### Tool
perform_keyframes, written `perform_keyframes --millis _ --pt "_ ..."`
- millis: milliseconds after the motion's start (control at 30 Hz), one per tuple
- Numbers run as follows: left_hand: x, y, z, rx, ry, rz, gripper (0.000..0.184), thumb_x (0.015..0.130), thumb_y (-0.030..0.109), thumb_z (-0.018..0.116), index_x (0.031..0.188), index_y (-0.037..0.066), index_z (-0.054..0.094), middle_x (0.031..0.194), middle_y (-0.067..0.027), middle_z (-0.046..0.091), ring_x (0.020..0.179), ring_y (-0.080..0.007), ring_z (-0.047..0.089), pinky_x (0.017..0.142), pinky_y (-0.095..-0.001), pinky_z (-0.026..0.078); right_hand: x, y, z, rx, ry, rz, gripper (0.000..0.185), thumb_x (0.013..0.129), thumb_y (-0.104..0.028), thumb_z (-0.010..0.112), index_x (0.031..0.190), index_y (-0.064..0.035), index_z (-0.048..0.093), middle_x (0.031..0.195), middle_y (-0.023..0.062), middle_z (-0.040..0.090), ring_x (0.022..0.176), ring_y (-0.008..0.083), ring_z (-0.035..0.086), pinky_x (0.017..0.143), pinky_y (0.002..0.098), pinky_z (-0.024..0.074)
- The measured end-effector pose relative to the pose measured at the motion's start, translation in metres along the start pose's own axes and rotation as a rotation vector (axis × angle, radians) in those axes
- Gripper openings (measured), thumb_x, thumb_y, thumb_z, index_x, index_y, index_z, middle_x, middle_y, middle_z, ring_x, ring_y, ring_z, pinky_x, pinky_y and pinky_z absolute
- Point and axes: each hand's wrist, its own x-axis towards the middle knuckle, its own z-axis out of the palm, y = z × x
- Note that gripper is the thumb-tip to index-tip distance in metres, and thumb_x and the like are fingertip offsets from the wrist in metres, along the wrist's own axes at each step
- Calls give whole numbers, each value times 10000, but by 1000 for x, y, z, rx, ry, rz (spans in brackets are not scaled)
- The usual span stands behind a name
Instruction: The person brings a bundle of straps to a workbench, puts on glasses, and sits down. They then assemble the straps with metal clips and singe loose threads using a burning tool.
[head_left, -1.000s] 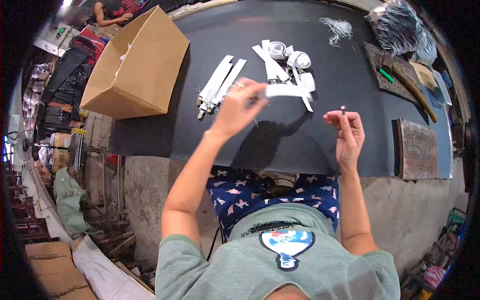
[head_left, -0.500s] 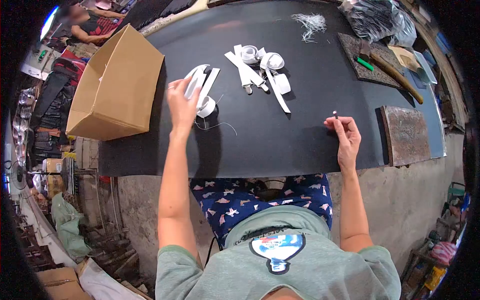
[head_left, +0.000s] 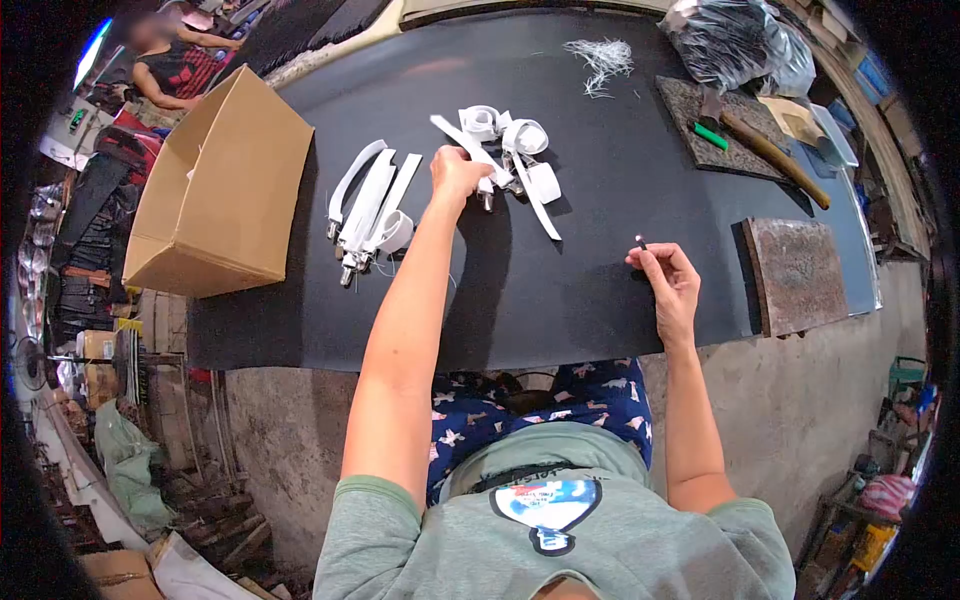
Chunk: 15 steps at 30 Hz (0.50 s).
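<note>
With twelve at the far edge of the black tabletop and six at the person's lap, the patterned trousers sit at six o'clock.

At four o'clock, above the near part of the table, the right hand has thumb and fingers pressed together, pinching a small dark object whose pale tip points up and away. Farther out, between three and four o'clock, a rust-brown plate lies near the table's corner.

At nine o'clock lies a group of white straps with metal clips, one end curled, with loose thread beside it. Beyond it on the same bearing stands an open cardboard box.

Just toward ten o'clock from the middle, the left hand reaches over the second bunch of white straps, its fingertips at a flat strap; I cannot tell whether they pinch it. That bunch spreads toward twelve o'clock, with rolled coils at its far side.

Between two and three o'clock, a dark board carries a wooden-handled hammer and a green cylinder. Farther away are loose white threads at one o'clock, a clear plastic bag with dark contents at two, and another person at ten.
</note>
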Motion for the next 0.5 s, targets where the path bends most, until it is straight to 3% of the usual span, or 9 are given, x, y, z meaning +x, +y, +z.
perform_keyframes --millis 133,167,300,367,500 --pt "12 0 14 -250 -76 99 417 743 167 793 1049 -78 651 931 -122 705 804 -176 663 729 -307 513 1 -1 -3 32 16 -21 94 947 -82 631 978 6 624 939 77 682 868 136 648 820 258 510" --pt "16 0 20 -274 -99 123 441 732 203 780 1067 -55 655 962 -147 706 889 -218 673 792 -340 520 0 0 -3 41 27 -33 98 949 -87 629 979 6 623 938 79 682 863 140 648 819 263 511" --pt "-16 45 28 -324 -190 371 424 765 257 790 1004 -55 632 937 -151 683 860 -204 649 767 -331 509 1 3 -8 147 124 -95 99 964 -101 606 967 -2 610 930 92 681 834 153 645 803 279 513" --pt "-39 74 29 -338 -263 383 434 783 281 791 992 -58 618 923 -155 677 860 -191 647 757 -333 508 1 5 -11 222 176 -111 102 973 -110 591 963 -9 601 923 98 679 815 158 642 798 286 513" --pt "-67 92 27 -382 -229 397 363 892 249 688 949 -52 495 720 -124 641 580 -170 643 547 -316 504 2 7 -15 314 254 -129 108 980 -124 581 969 -17 584 905 102 677 786 163 637 777 291 515"
